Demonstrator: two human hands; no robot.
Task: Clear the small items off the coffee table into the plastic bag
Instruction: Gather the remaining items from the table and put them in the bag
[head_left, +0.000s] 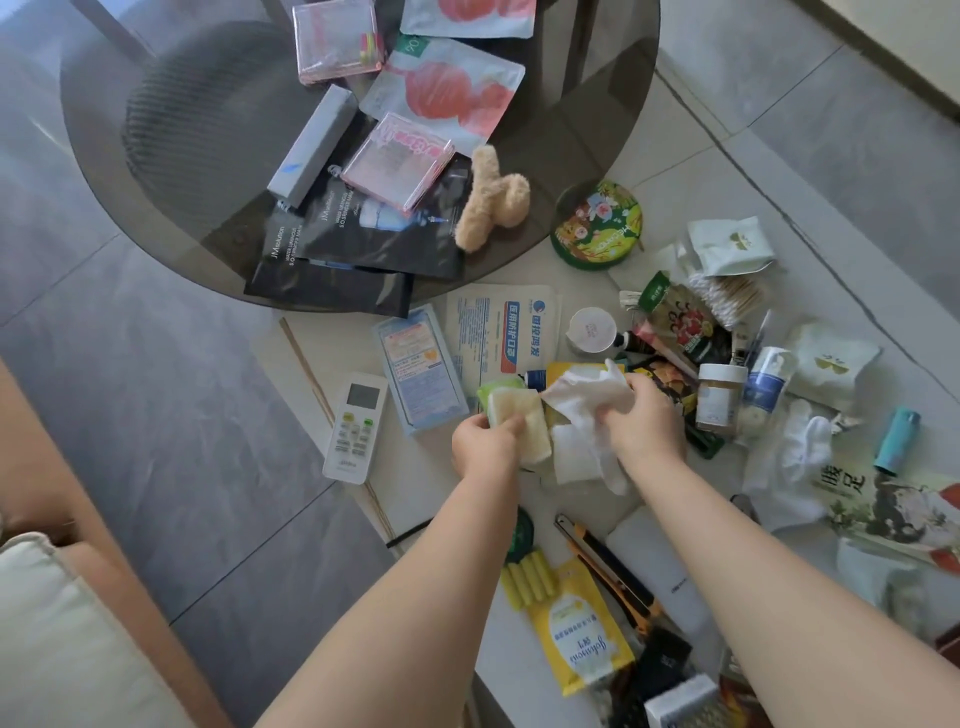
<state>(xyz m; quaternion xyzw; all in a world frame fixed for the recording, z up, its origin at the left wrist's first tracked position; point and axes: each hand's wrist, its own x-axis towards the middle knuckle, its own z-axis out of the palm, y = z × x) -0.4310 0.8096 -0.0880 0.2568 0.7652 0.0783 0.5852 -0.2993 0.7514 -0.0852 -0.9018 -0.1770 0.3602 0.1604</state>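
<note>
My left hand grips a pale yellow sponge-like pad over the white coffee table. Beside it my right hand clutches a crumpled white tissue, which hangs down over a flat white pad. A green packet peeks out behind the sponge. Small items lie all around: mask packets, a white remote, a small jar, a round flowered tin. I see no plastic bag that I can name with certainty.
A round smoked-glass table at the top holds face-mask sachets, a grey box and a fuzzy beige clip. A utility knife, yellow wipes pack and teal tube lie near my arms. A sofa cushion sits at bottom left.
</note>
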